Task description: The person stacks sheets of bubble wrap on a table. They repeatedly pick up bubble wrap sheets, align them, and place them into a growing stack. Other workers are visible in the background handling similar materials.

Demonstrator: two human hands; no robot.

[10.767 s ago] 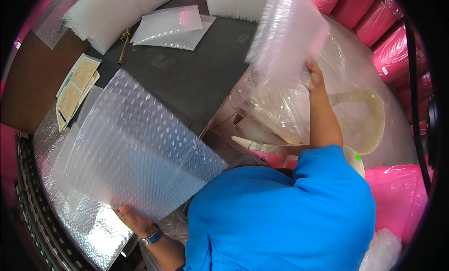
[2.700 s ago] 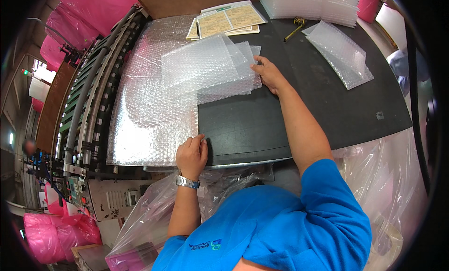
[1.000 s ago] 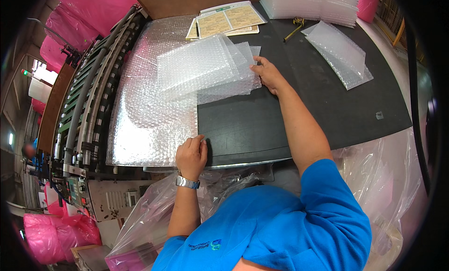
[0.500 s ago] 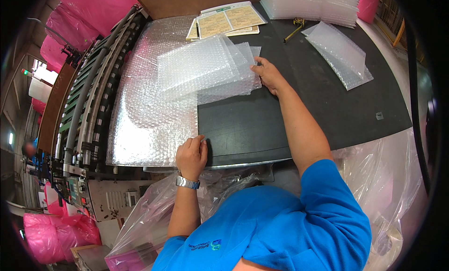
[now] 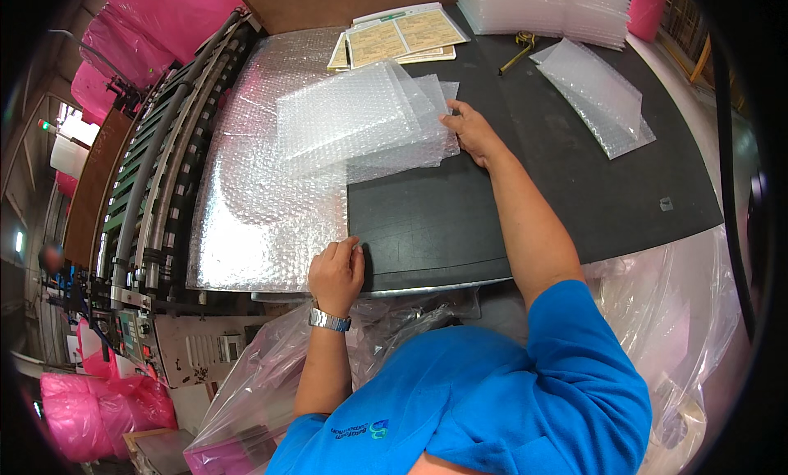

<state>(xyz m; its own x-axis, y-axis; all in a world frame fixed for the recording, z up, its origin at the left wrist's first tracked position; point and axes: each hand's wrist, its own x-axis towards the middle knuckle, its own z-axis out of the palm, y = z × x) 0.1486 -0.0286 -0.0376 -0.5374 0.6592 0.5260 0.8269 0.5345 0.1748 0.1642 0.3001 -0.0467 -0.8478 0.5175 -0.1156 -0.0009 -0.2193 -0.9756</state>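
Head view: my left hand (image 5: 335,271) lies flat, fingers together, on the large clear bubble-wrap sheet (image 5: 267,180) at nine o'clock on the black counter (image 5: 525,196). My right hand (image 5: 469,129) presses the stacked bubble-wrap bags (image 5: 361,118) overlapping it. I judge the stack squared, nothing wrapped yet.

Bubble-wrap stack (image 5: 361,118) now flat on table (image 5: 525,204).

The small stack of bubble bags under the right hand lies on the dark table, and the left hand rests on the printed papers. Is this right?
Not quite. In the head view, the left hand rests on the wide bubble wrap sheet at the table's near edge; the printed papers lie untouched at the far side.
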